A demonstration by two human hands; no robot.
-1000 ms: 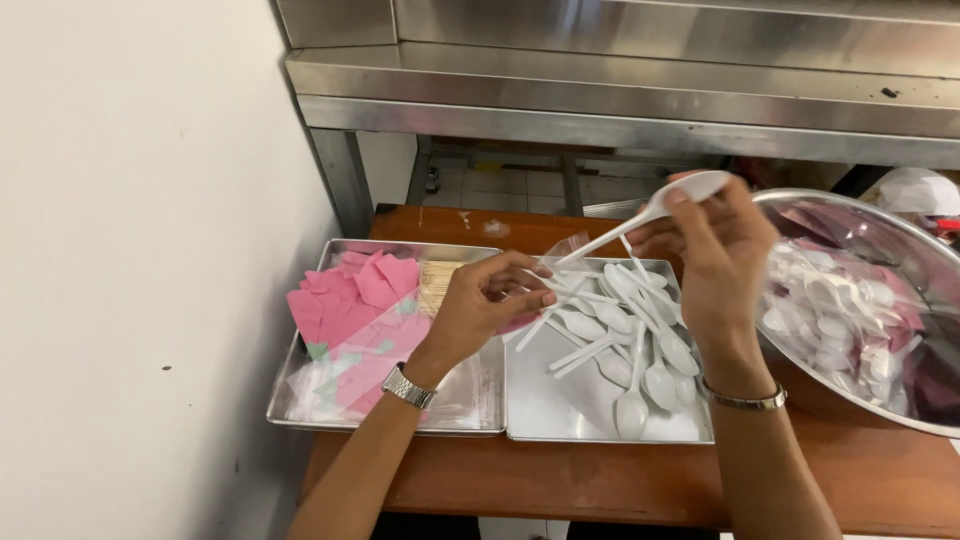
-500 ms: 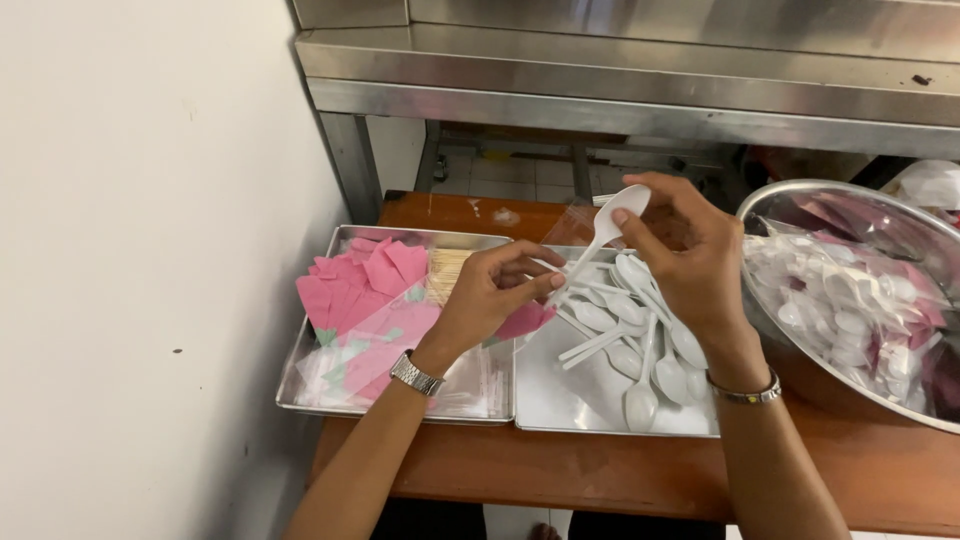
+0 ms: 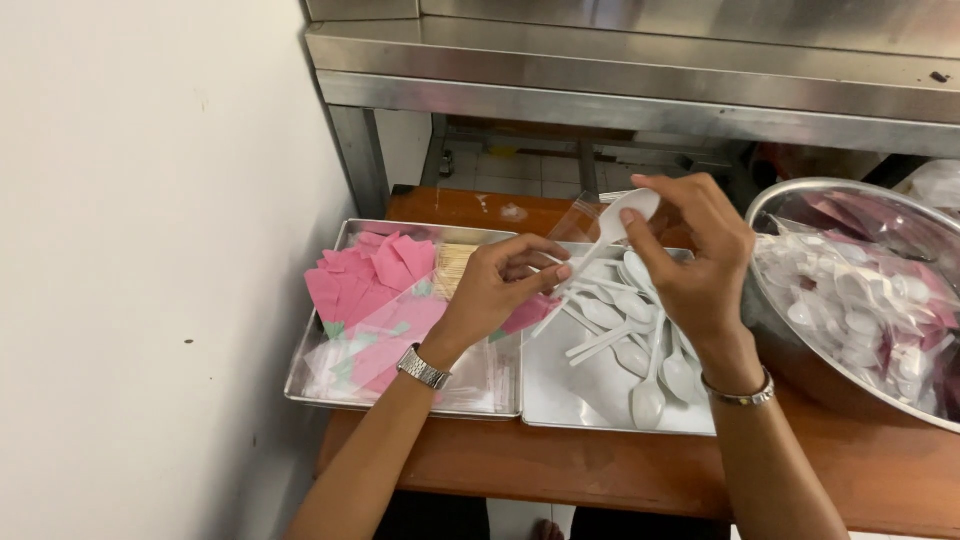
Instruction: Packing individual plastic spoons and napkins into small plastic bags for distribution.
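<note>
My right hand (image 3: 690,262) pinches a white plastic spoon (image 3: 608,233) by its bowl end, held at a slant over the right metal tray (image 3: 560,395). A small clear plastic bag (image 3: 585,215) hangs around the spoon's upper part. My left hand (image 3: 500,287), a metal watch on its wrist, has its fingers closed on the spoon's lower handle and the bag's edge. Several loose white spoons (image 3: 640,345) lie in the right tray under both hands.
The left metal tray (image 3: 310,385) holds pink paper napkins (image 3: 365,275), clear bags and a bundle of toothpicks (image 3: 455,265). At the right stands a big steel bowl (image 3: 800,360) filled with bagged spoon packs. A steel shelf (image 3: 620,90) runs above; a white wall is at the left.
My right hand lowered the spoon from high at the right toward my left hand. The two hands came together over the spoon tray, and the camera view shifted slightly.
</note>
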